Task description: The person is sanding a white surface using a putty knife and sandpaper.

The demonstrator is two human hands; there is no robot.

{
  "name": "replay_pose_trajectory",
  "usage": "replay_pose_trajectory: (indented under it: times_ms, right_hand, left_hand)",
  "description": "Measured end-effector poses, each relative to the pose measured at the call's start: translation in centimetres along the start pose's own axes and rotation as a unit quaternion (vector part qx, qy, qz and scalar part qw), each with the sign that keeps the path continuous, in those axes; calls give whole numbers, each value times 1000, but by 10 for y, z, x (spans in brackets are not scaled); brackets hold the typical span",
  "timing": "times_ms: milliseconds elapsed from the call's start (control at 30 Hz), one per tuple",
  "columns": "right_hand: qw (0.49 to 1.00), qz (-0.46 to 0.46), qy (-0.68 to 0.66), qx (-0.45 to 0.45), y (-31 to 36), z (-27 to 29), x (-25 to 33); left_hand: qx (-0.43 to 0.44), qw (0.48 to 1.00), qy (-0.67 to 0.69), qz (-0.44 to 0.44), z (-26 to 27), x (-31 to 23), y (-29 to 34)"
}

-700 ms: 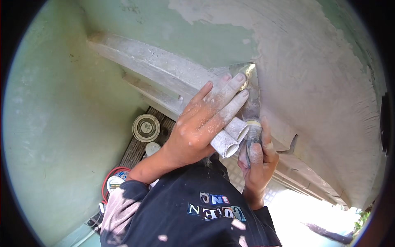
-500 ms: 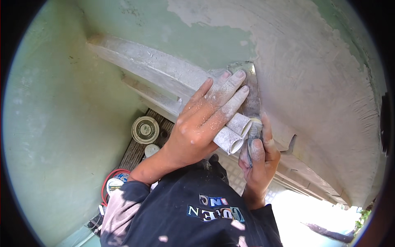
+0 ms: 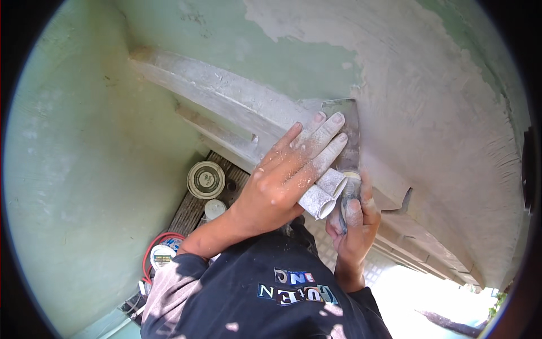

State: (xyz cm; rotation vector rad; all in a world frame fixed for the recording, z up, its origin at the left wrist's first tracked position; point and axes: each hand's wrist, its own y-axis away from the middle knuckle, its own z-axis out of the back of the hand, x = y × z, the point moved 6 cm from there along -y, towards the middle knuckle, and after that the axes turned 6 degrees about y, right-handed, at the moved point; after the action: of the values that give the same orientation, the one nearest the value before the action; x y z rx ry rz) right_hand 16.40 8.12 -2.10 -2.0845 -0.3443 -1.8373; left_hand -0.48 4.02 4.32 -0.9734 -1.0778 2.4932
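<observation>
My right hand (image 3: 357, 229) is closed round the handle of a putty knife (image 3: 351, 133), whose wide metal blade points away from me against the pale wall. My left hand (image 3: 279, 178) lies across a dusty white sheet curled into two rolls (image 3: 318, 201), which looks like sandpaper. That sheet is tucked under the palm and index finger; the left thumb is hidden. The outstretched left fingers, coated in white dust, reach over the blade's left side. Beside them runs a white-smeared ledge (image 3: 226, 85) along the wall.
Greenish wall (image 3: 84, 152) rises at the left, with grey-white filler (image 3: 429, 96) spread over the right side. Below, a round lidded tub (image 3: 206, 179) and a smaller white container (image 3: 214, 209) stand on a wooden plank (image 3: 189, 212). A red cable (image 3: 148, 257) curls beside another tub (image 3: 162, 256).
Both hands and the putty knife have shifted slightly toward me along the wall. The whole view has drifted a little as well. Both grips look the same.
</observation>
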Motion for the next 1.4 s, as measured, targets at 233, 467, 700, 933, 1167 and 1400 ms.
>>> replay_pose_trajectory:
  times_ms: [233, 467, 700, 933, 1167, 1400]
  right_hand:
    - [999, -17, -35, 8, -8, -11, 4]
    - [997, -40, -60, -2, -10, -15, 7]
    - [999, 1, -47, 10, -11, -15, 2]
    - [1000, 30, -7, 8, -11, -8, -12]
    - [996, -18, -61, 57, -9, -19, 4]
    - [996, -25, -90, 13, -20, -20, 3]
  left_hand:
    - [-26, 1000, -2, -5, 7, -2, -5]
    - [-14, 1000, -19, -18, 7, 4, -11]
    - [-25, 1000, -4, -2, 3, 7, -5]
    - [-18, 1000, -6, -6, -1, 5, 1]
    - [-22, 999, -26, -25, 12, 1, -8]
    - [-19, 999, -19, -31, 6, 5, -10]
